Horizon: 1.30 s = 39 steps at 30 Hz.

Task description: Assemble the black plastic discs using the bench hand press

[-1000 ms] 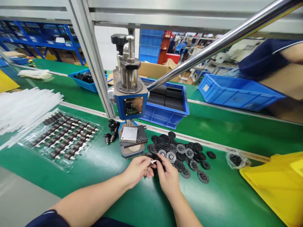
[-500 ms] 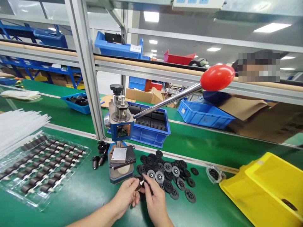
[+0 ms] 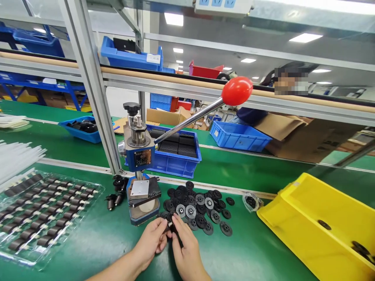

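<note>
In front of the lever press (image 3: 142,156), my two hands meet over the green bench. My left hand (image 3: 152,238) pinches a small dark roller with a white shaft end (image 3: 170,224) between thumb and fingers. The fingertips of my right hand (image 3: 186,246) close on the same part from the other side. Fingers hide most of it, so whether a disc is fitted on it I cannot tell. Just beyond the fingertips lies a loose pile of black ribbed discs (image 3: 191,212). On the press base rests a dark block with a metal plate (image 3: 140,189).
A clear tray (image 3: 101,191) of dark rollers lies at left. Several black parts (image 3: 111,203) sit beside the press, whose red-knobbed lever (image 3: 237,90) sticks out rightward. A yellow bin (image 3: 295,207) stands right. Behind is a blue crate (image 3: 178,166). A person (image 3: 290,78) is beyond the rail.
The whole view has shifted, so the bench and press appear further left and more of the yellow bin shows. Both hands stay together on the small part, with the right fingers reaching further over it.
</note>
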Each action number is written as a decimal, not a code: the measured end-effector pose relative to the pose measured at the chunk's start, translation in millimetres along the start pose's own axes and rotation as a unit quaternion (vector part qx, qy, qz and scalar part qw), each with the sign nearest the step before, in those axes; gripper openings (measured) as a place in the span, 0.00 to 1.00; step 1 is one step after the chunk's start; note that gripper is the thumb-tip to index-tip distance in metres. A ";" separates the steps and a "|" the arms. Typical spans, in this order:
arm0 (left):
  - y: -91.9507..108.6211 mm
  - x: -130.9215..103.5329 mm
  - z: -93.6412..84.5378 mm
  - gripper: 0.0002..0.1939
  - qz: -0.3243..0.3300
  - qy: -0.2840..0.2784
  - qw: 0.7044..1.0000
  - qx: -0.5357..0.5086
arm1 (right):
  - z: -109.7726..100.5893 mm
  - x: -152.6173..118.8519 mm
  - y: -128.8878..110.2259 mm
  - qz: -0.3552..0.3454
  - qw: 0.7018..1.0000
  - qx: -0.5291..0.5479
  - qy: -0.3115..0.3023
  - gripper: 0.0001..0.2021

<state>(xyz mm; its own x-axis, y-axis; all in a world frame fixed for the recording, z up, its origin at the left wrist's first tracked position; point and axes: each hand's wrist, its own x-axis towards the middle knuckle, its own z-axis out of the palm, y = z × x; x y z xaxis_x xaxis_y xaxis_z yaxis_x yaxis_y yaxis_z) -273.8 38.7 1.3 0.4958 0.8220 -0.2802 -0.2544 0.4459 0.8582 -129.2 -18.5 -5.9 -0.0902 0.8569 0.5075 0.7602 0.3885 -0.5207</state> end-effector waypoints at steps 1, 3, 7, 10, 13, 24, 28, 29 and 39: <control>-0.9 -0.8 0.8 0.24 0.006 0.005 1.000 0.005 | 0.4 -1.8 -0.1 0.005 1.000 -0.002 -0.002 0.28; -2.0 -2.4 2.3 0.23 0.014 0.010 1.000 0.016 | 1.8 -5.2 -0.6 0.013 1.000 -0.002 -0.003 0.29; -1.8 -4.8 4.0 0.24 0.000 0.008 0.999 0.048 | 5.1 -10.4 -4.9 0.027 0.999 0.030 -0.002 0.31; -1.9 -6.5 4.8 0.25 0.006 0.012 0.998 0.069 | 7.7 -13.1 -11.0 0.030 0.997 0.063 -0.012 0.34; -2.3 -9.2 6.7 0.24 0.062 0.028 0.995 0.071 | 9.4 -14.6 -16.3 0.036 0.996 0.079 -0.029 0.35; -3.8 -8.2 -2.1 0.18 0.049 -0.126 0.986 0.096 | -5.8 -16.5 -5.7 -0.011 0.997 0.019 -0.069 0.33; -2.2 -4.1 -2.0 0.17 0.053 -0.134 0.979 0.143 | -30.0 -10.7 19.8 -0.002 0.999 -0.026 -0.037 0.29; 0.3 -3.8 -2.0 0.16 0.054 -0.129 0.979 0.149 | -38.8 -8.7 33.2 0.035 0.998 -0.056 -0.003 0.28; 11.1 3.3 -10.1 0.10 0.052 -0.140 0.981 0.126 | -89.4 -11.2 157.3 0.262 0.925 -0.231 0.148 0.26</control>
<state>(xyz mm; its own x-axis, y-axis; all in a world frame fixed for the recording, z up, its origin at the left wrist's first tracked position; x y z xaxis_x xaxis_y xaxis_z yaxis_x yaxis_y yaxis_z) -283.4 49.9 5.5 0.6953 0.7135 -0.0860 -0.1208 0.2340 0.9647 48.9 2.7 -32.2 0.4974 0.7291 0.4700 0.8493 -0.2988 -0.4352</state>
